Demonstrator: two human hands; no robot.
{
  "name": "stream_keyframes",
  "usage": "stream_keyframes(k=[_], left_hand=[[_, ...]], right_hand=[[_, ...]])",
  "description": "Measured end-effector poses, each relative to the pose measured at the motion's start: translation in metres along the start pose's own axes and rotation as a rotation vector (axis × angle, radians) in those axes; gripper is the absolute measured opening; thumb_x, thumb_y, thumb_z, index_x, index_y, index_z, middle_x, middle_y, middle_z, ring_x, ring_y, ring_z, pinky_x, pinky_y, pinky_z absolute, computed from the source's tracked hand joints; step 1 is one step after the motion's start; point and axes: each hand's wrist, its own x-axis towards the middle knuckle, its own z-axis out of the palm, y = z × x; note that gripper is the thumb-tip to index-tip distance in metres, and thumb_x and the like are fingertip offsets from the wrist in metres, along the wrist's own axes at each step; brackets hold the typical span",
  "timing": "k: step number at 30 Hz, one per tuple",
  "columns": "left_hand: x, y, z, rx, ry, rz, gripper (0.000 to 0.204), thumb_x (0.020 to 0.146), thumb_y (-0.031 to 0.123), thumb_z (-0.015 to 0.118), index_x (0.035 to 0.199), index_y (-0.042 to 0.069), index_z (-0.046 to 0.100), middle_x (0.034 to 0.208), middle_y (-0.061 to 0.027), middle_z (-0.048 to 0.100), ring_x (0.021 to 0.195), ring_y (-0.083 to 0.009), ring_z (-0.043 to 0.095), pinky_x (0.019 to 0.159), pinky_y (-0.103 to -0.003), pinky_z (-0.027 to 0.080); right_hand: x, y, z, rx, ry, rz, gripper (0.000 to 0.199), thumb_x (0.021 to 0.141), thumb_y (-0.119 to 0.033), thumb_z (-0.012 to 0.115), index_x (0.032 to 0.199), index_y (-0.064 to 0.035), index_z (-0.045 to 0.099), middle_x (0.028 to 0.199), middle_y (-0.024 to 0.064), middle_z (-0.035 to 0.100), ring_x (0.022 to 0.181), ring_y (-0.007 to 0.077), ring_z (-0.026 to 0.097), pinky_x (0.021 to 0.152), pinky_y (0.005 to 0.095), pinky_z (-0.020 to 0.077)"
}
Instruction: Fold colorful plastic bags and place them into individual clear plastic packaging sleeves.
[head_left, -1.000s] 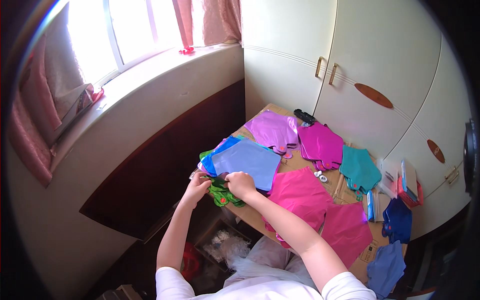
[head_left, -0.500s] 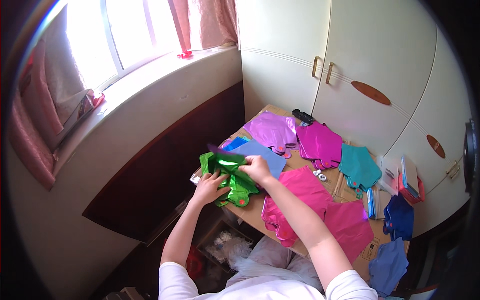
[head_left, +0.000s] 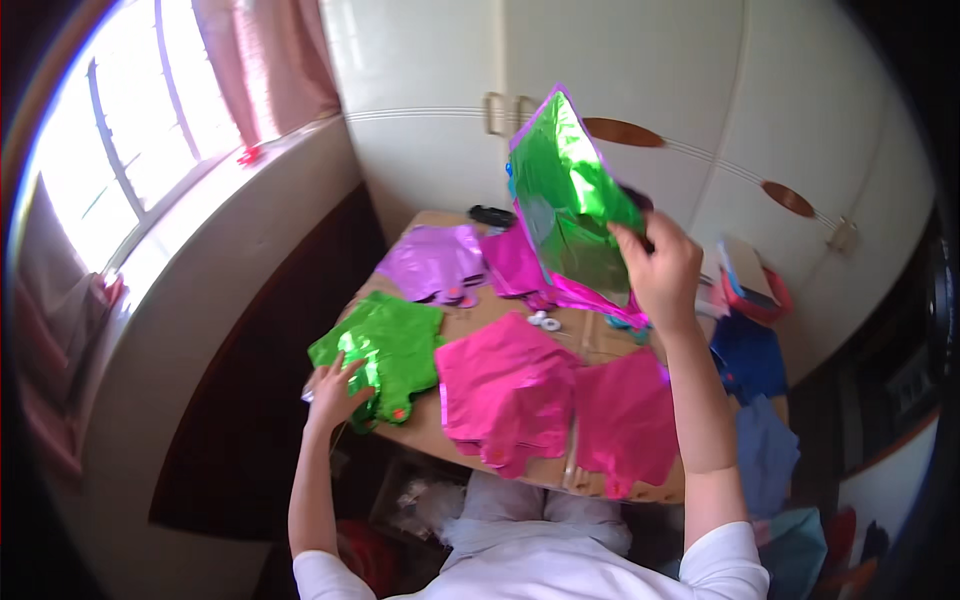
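Note:
My right hand (head_left: 663, 270) is raised over the far right of the table, pinching a flat foil balloon (head_left: 560, 190) by its edge. The balloon is shiny green with magenta and purple along its borders; whether it is one sheet or several cannot be told. My left hand (head_left: 338, 396) rests with fingers spread on a pile of green foil balloons (head_left: 400, 345) at the table's left edge. The pile has a rounded tab with a red mark. Pink foil balloons (head_left: 505, 385) lie in the middle, beside another pink pile (head_left: 628, 415).
Lilac foil balloons (head_left: 435, 262) and magenta ones (head_left: 512, 265) lie at the back of the cardboard-covered table (head_left: 415, 435). White rolls (head_left: 545, 321) sit mid-table. Dark blue foil (head_left: 750, 355), lighter blue foil (head_left: 768, 455) and a red basket (head_left: 755, 300) stand right, before a white wardrobe (head_left: 430, 80).
My right hand has lifted foil from the green pile and carried it up and right. My left hand stays on the pile, now flatter. The head view has turned right.

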Motion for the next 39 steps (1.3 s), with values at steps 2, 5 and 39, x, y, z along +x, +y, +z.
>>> stream_keyframes(k=[2, 5, 39], left_hand=[[0.001, 0.030, -0.001, -0.140, 0.181, 0.014, 0.051, 0.078, 0.028, 0.072, 0.125, 0.014, 0.057, 0.130, -0.0177, 0.053, 0.107, -0.0333, 0.054, 0.088, -0.045, 0.044], [-0.005, 0.118, -0.005, -0.837, -0.044, -0.104, 0.040, 0.087, 0.010, 0.063, 0.125, 0.005, 0.054, 0.120, -0.0113, 0.060, 0.094, -0.0215, 0.063, 0.083, -0.035, 0.048], [0.042, 0.298, 0.087, -1.080, -0.881, 0.075, 0.021, 0.093, 0.005, 0.046, 0.106, -0.002, 0.060, 0.090, -0.0056, 0.065, 0.079, -0.0143, 0.064, 0.063, -0.027, 0.055]], right_hand=[[-0.034, -0.005, -0.042, -0.306, -0.047, -0.365, 0.013, 0.074, -0.007, 0.067, 0.084, -0.0028, 0.059, 0.079, 0.0117, 0.057, 0.069, 0.0293, 0.058, 0.056, 0.0396, 0.0463], [-0.089, -0.027, -0.086, -0.335, -0.271, -0.624, 0.015, 0.074, -0.010, 0.066, 0.087, -0.0049, 0.062, 0.096, 0.0121, 0.062, 0.085, 0.0243, 0.063, 0.065, 0.0333, 0.0519], [-0.290, 0.106, -0.112, -0.563, -0.635, 0.604, 0.083, 0.085, -0.053, 0.056, 0.140, 0.0014, 0.025, 0.137, 0.0395, 0.027, 0.129, 0.0540, 0.026, 0.108, 0.0566, 0.0208]])
